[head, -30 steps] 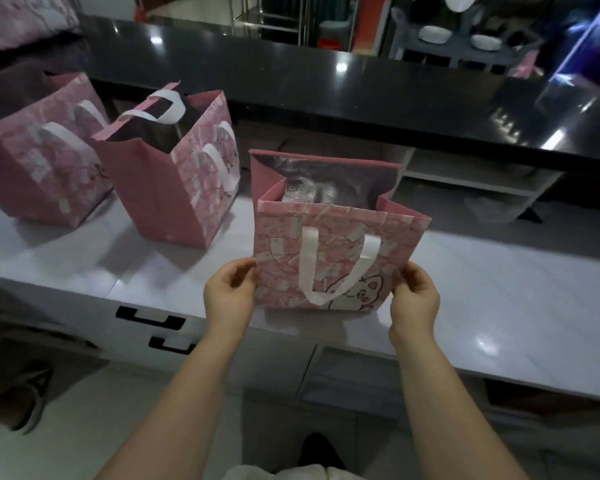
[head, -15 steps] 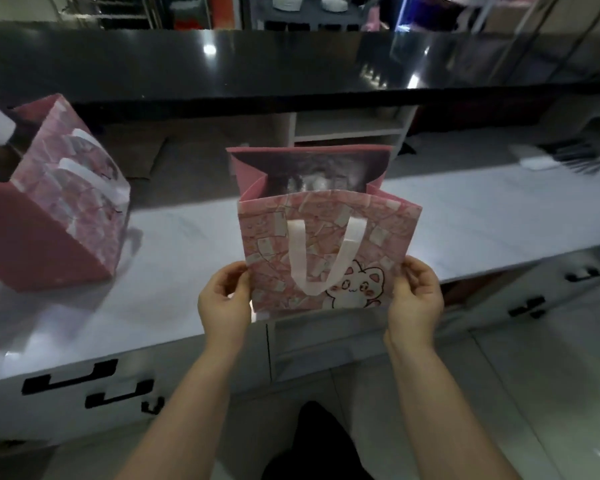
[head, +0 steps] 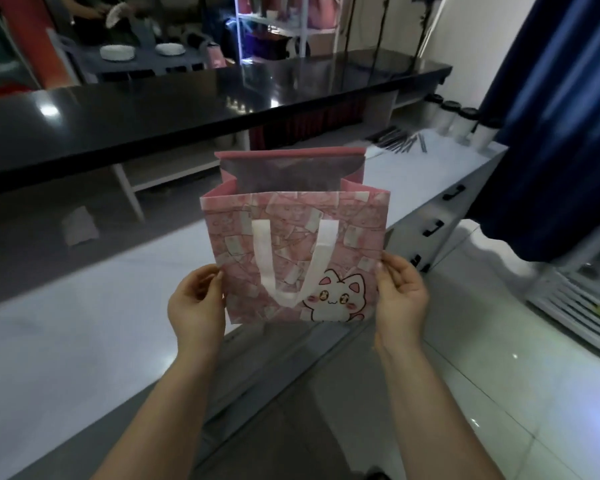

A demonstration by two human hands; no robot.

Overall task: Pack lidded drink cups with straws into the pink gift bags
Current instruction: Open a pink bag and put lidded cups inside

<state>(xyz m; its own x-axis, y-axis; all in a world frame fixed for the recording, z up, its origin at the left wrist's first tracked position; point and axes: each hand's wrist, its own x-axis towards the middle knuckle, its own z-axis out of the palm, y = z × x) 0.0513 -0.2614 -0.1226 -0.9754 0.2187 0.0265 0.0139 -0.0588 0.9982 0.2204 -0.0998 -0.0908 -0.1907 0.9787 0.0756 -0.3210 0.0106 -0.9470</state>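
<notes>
My left hand (head: 196, 306) pinches the left edge of the pink gift bag (head: 291, 216) and my right hand (head: 400, 299) pinches its right edge. Together they hold it upright, mouth open, over the front edge of the white bench (head: 84, 323). Its white ribbon handle (head: 265, 265) hangs down the front beside a cartoon cat (head: 336, 301). Lidded white cups (head: 461, 123) stand at the bench's far right end, with dark straws (head: 395, 142) near them.

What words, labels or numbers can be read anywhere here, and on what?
None is readable.
The pink gift bag shows only a cartoon cat and a blurred card pattern.
The lidded cups at the far right are too small to show any label.
</notes>
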